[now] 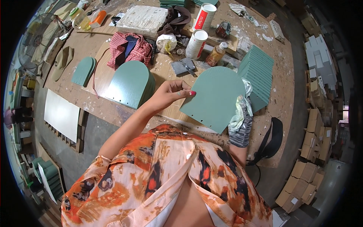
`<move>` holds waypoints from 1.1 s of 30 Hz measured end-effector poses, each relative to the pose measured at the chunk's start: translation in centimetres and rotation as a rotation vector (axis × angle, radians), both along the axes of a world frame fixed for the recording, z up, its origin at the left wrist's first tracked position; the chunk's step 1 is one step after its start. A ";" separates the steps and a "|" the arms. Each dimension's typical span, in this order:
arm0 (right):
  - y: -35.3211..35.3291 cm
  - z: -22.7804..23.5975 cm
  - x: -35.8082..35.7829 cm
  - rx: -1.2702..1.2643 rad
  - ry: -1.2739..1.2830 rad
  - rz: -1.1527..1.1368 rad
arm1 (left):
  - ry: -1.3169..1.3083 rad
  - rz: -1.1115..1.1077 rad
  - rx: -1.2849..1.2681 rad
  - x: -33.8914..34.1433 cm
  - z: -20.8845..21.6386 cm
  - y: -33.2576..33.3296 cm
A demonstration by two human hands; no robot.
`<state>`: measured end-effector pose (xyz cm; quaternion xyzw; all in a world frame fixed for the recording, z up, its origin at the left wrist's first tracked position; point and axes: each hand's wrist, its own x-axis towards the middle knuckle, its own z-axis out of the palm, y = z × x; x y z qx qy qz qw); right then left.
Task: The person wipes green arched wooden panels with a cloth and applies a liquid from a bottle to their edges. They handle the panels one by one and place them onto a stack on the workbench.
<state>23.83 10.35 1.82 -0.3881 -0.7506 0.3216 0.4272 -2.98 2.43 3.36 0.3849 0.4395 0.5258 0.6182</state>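
My bare left hand (171,93) pinches the left edge of a green arch-topped panel (214,96), thumb on its face. The panel is tilted up above the table, with small holes along its straight edge. At its right edge is my right hand (245,126), in a grey and black knit glove, closed on a pale, stained rag (237,113) that touches the panel. Most of the right fingers are hidden by the rag. Just beyond that hand stands a leaning row of green panels (261,72). To the left of my left hand lies a stack of arched green panels (130,84).
Smaller green arched pieces (83,71) lie at the left. Farther back are a checked red cloth (126,47), two paper cups (197,44), a bottle (217,53) and a dark sanding block (183,67). A black strap (271,140) lies near the table's right edge.
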 end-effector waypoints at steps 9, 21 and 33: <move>-0.3 1.1 -0.4 -0.006 0.008 0.011 | 0.075 0.125 -0.030 0.9 -1.3 0.2; -3.6 0.1 -2.9 0.054 -0.146 0.228 | 0.276 0.281 0.035 2.7 -1.8 0.0; -1.3 0.1 -1.1 -0.035 -0.018 0.040 | 0.721 0.409 0.154 3.6 -1.0 0.2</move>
